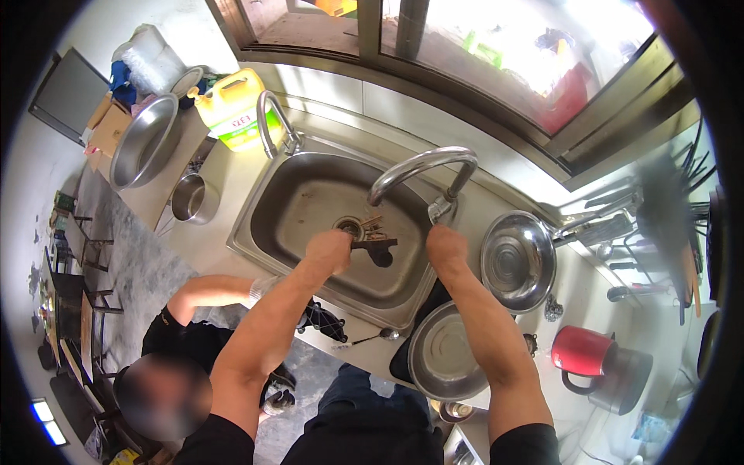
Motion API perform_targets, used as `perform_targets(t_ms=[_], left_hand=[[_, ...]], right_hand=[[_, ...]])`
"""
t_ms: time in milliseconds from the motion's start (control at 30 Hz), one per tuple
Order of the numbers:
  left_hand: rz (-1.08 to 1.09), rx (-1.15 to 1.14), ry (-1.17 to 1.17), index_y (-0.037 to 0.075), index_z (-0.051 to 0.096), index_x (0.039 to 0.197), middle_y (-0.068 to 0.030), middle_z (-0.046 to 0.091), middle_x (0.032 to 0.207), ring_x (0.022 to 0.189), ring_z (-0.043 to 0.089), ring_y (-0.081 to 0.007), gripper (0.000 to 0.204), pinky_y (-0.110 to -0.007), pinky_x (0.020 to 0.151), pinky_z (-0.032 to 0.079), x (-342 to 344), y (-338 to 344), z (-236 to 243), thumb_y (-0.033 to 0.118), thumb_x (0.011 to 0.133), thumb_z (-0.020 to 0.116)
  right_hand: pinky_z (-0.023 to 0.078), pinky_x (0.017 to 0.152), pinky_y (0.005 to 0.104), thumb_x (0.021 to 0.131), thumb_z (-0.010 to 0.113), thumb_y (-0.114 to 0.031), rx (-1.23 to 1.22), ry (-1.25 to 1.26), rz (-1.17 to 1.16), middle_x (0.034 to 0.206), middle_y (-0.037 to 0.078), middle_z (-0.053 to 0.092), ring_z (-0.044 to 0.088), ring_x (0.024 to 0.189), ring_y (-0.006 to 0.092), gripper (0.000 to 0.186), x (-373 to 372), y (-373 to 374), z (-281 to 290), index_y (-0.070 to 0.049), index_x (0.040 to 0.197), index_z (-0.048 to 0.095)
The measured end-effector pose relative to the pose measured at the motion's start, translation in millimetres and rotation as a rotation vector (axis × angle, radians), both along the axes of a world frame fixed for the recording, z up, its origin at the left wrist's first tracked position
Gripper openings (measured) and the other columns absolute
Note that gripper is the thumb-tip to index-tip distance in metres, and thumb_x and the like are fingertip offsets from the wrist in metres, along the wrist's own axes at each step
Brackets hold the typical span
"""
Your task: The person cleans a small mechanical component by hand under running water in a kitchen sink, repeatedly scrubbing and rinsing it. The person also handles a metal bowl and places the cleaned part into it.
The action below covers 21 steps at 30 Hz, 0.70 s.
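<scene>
My left hand [328, 252] is over the steel sink [310, 194], closed around one end of a dark tool with a straight bar and a rounded dark part [379, 253]; its exact kind is unclear. Beneath it, thin brown scraps [373, 229] lie beside the drain [349, 226]. At the sink's right side, my right hand [447, 246] reaches to the base of a curved chrome tap [422, 159]. Its fingers are closed at the small tap lever [439, 211], partly hidden by the hand. No water stream is visible from the spout.
A second tap [267, 124] stands at the sink's left corner, near a yellow jug [234, 108]. Steel bowls [518, 260] and a pan [446, 349] crowd the right counter, with a red kettle [581, 350] beyond. Another person [194, 333] is close on the left.
</scene>
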<state>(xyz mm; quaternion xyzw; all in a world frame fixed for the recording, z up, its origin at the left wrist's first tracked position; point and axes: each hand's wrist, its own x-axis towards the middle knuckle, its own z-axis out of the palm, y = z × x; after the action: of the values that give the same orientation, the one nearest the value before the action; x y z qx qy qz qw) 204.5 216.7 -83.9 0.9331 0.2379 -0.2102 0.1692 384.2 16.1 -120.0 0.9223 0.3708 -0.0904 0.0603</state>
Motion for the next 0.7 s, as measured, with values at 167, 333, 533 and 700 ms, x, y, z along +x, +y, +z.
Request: perform_targets(t_ms=[167, 333, 533, 700], left_hand=[[-0.064, 0.053, 0.005, 0.007, 0.072, 0.095, -0.0144, 0.071, 0.099, 0.094, 0.068, -0.0338, 0.021, -0.043, 0.078, 0.056, -0.4, 10.7, 0.7, 0.01, 0.078, 0.061], [-0.115, 0.097, -0.038, 0.008, 0.072, 0.094, -0.0126, 0.07, 0.097, 0.093, 0.068, -0.0338, 0.02, -0.043, 0.079, 0.055, -10.8, 24.8, 3.3, 0.011, 0.079, 0.058], [-0.141, 0.095, -0.109, 0.008, 0.07, 0.093, -0.0121, 0.068, 0.096, 0.093, 0.066, -0.0341, 0.018, -0.044, 0.079, 0.054, -31.0, 48.0, 5.0, 0.012, 0.081, 0.056], [-0.213, 0.026, -0.02, 0.016, 0.071, 0.106, -0.0102, 0.069, 0.098, 0.095, 0.066, -0.0332, 0.026, -0.043, 0.08, 0.054, -27.2, 62.5, 21.1, 0.015, 0.082, 0.058]], right_hand=[[0.058, 0.07, 0.0392, 0.09, 0.054, -0.011, -0.002, 0.011, -0.029, 0.091, 0.013, 0.073, 0.073, 0.085, 0.03, 0.017, -1.2, 1.1, 1.4, -0.004, 0.098, 0.067], [0.057, 0.074, 0.0422, 0.093, 0.055, -0.02, 0.035, 0.084, -0.06, 0.096, 0.016, 0.072, 0.071, 0.088, 0.0319, 0.021, 2.1, -1.1, -3.2, -0.003, 0.099, 0.064], [0.053, 0.083, 0.0435, 0.094, 0.056, -0.032, 0.214, 0.167, -0.186, 0.103, 0.016, 0.071, 0.068, 0.098, 0.035, 0.032, -24.2, 35.2, 60.7, -0.005, 0.106, 0.066], [0.05, 0.085, 0.0384, 0.096, 0.056, -0.033, 0.864, 0.908, -0.245, 0.106, 0.006, 0.069, 0.065, 0.096, 0.0222, 0.034, -37.1, 81.8, 24.7, -0.011, 0.118, 0.067]])
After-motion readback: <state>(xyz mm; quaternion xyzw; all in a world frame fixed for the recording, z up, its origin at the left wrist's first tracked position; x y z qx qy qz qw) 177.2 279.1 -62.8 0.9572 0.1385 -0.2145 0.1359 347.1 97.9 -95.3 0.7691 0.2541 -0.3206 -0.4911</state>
